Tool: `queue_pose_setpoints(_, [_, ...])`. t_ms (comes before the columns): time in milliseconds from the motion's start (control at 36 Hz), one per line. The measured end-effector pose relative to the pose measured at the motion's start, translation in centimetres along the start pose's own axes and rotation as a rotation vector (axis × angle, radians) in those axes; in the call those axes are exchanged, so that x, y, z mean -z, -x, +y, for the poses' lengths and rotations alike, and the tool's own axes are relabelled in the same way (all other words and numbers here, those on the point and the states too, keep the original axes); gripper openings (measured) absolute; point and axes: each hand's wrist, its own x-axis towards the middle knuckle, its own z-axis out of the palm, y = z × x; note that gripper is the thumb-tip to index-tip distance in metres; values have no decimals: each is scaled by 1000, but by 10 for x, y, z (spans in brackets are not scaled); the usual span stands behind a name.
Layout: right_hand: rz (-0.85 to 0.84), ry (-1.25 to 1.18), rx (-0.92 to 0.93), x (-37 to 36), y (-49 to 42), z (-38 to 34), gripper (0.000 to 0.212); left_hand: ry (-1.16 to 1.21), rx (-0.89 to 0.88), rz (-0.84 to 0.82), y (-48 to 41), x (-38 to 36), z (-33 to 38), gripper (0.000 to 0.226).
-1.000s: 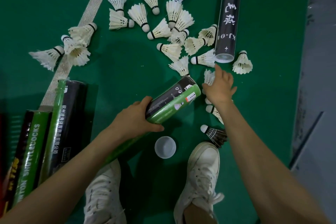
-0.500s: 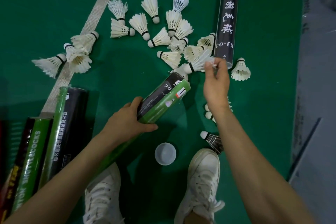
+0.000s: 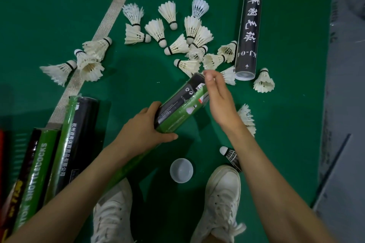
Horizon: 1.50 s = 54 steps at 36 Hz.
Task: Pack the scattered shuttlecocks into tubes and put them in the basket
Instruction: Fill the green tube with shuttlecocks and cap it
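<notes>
My left hand (image 3: 146, 126) grips a green-and-black tube (image 3: 181, 108) around its middle, its open end tilted up and away from me. My right hand (image 3: 219, 100) is at that mouth with its fingertips bunched together, pinching a white shuttlecock that is almost wholly hidden by the fingers and the rim. Several white shuttlecocks (image 3: 177, 47) lie scattered on the green floor beyond the tube. Three more (image 3: 88, 61) lie on the court line at left, one (image 3: 263, 82) at far right, and some (image 3: 246, 118) under my right forearm. No basket is in view.
A long black tube (image 3: 248, 25) lies at the right of the pile. Other tubes (image 3: 79, 144) lie side by side at lower left. A clear plastic cap (image 3: 181, 170) and a dark shuttlecock (image 3: 232, 157) sit near my white shoes (image 3: 223, 199). Grey flooring (image 3: 347, 104) borders the right.
My right hand picked a white shuttlecock off the floor near the black tube and carried it left to the mouth of the tube. My left hand kept its grip on the tube.
</notes>
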Motion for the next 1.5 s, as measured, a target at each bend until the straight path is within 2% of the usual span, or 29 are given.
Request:
queue_pose_setpoints(83, [-99,54,-54,6,3,7,53,-34,6,-28,-1,-2,-2,79])
queue_pose_setpoints(139, [-74,52,-59,9,4,14,55,-62,15,-27,0,-6,-2,79])
queue_pose_setpoints(250, [300,133,27,14,3,31,40,-114,26,-30,1,-13,3,82])
queue_pose_setpoints(306, [427,306,-13,25,-3,47,43,-132,26,-37,1,-15,4,84])
queue_pose_setpoints(389, [358,590,-257,42,-8,74,60,-145,39,-48,1,-17,4,85])
queue_pose_setpoints(444, [270,616,-400,46,-7,85,69,-152,51,-51,2,-17,4,85])
queue_pose_setpoints(611, [166,590,-487,41,-7,101,75,-194,59,-73,3,-22,5,85])
queue_pose_setpoints(694, [131,598,-448,37,-7,102,68,-208,66,-76,2,-23,5,86])
queue_pose_setpoints(806, [147,553,-345,32,-8,101,42,-219,68,-74,2,-25,3,86])
queue_pose_setpoints(861, [180,512,-302,28,-7,98,36,-221,77,-72,2,-25,2,86])
queue_pose_setpoints(1028, [364,39,-160,17,-9,80,46,-195,109,-56,3,-20,-9,86])
queue_pose_setpoints(1111, [390,-68,-125,14,-12,71,48,-171,121,-52,3,-18,-15,85])
queue_pose_setpoints(1194, [412,-123,-52,14,-14,57,41,-155,124,-48,3,-16,-19,85])
queue_pose_setpoints(1306, [356,-115,-11,12,-18,42,30,-135,121,-38,2,-13,-21,83])
queue_pose_setpoints(1500, [136,35,-9,6,-14,23,32,-121,85,-37,-3,-7,-14,82])
